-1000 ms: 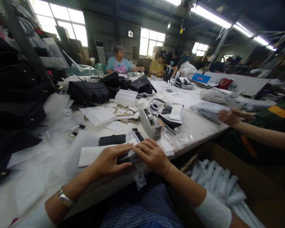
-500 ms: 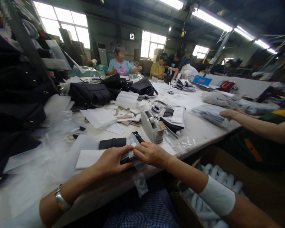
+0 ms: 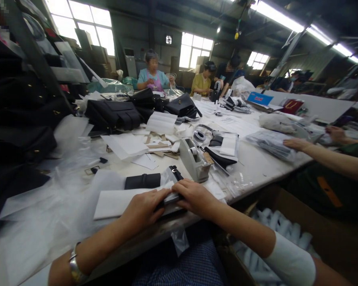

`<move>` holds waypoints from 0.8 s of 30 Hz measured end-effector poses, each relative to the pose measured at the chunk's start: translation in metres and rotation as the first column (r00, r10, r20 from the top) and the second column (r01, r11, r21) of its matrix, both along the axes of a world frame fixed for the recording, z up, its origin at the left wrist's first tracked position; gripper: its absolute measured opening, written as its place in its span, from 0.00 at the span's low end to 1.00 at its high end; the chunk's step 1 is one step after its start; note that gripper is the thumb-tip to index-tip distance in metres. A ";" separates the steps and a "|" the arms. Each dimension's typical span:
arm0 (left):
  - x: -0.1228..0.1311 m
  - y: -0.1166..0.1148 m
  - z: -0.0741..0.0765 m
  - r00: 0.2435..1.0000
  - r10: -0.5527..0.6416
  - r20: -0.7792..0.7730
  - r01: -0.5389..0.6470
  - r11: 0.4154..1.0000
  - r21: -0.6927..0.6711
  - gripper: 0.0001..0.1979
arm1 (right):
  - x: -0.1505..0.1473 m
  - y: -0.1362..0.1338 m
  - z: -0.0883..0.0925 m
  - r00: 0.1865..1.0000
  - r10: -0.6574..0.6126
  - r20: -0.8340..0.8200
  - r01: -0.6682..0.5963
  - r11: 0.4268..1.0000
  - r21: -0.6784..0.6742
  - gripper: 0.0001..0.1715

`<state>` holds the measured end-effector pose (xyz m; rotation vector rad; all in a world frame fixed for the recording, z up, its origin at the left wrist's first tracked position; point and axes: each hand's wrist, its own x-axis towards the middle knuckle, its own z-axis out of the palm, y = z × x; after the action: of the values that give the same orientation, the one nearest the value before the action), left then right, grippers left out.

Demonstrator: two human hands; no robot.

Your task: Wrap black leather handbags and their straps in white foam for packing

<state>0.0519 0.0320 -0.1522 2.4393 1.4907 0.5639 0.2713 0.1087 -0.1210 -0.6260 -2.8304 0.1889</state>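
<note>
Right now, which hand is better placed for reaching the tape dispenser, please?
Probably the right hand: it lies closer to the tape dispenser; the left hand is farther off, over the white sheet.

The person's bare left hand (image 3: 144, 206) and bare right hand (image 3: 193, 196) lay just beyond the dark blue checked cloth garment (image 3: 179, 264) over the lap, backs upward, fingertips all but meeting. The left stretched its fingers close together past the garment's left part, thumb apart and nearer the cloth; the right, more arched, bent its fingers past the middle. The left forearm (image 3: 107, 242) slanted in from the garment's left, ringed by a wide silver metal bangle (image 3: 74, 264); the right forearm (image 3: 244, 224) came from its right, wrapped in a white cloth band (image 3: 292, 254).
</note>
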 end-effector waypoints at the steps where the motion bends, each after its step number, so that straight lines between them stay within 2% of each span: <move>1: 0.001 -0.001 0.002 1.000 0.006 -0.001 -0.006 1.000 0.005 0.29 | -0.003 -0.001 -0.001 1.000 -0.004 0.028 0.003 1.000 0.027 0.12; 5: 0.005 -0.003 0.009 1.000 0.007 0.011 -0.007 1.000 0.009 0.22 | -0.011 -0.006 -0.009 0.997 0.018 0.074 -0.031 0.984 0.175 0.08; 7: 0.006 -0.003 0.009 1.000 0.026 -0.001 -0.026 1.000 0.015 0.22 | -0.008 -0.007 -0.011 0.999 0.011 0.043 -0.019 0.981 0.193 0.08; 9: 0.006 -0.003 0.004 0.999 0.046 -0.020 -0.045 0.998 0.038 0.23 | -0.003 -0.007 -0.011 1.000 0.018 -0.012 -0.016 0.991 0.136 0.08; 12: 0.006 -0.002 -0.005 0.999 0.041 -0.033 -0.038 0.996 0.076 0.25 | 0.007 -0.006 -0.010 0.990 0.061 -0.129 -0.061 0.998 0.006 0.14; 15: 0.005 -0.002 -0.007 0.998 0.046 -0.030 -0.043 0.995 0.093 0.27 | 0.010 -0.007 -0.011 0.979 0.050 -0.198 -0.049 0.999 0.012 0.18; 19: 0.006 -0.006 0.001 0.998 0.057 0.029 -0.059 0.995 0.082 0.25 | 0.000 -0.011 -0.015 0.996 0.006 -0.087 0.005 0.993 0.115 0.11; 24: 0.007 -0.006 0.004 1.000 -0.006 0.011 0.004 0.982 0.191 0.23 | -0.004 -0.013 -0.012 0.998 -0.059 -0.035 0.064 0.988 0.143 0.08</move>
<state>0.0593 0.0255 -0.1482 2.5755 1.4886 0.7512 0.2669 0.0952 -0.1333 -0.6710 -2.7601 -0.0171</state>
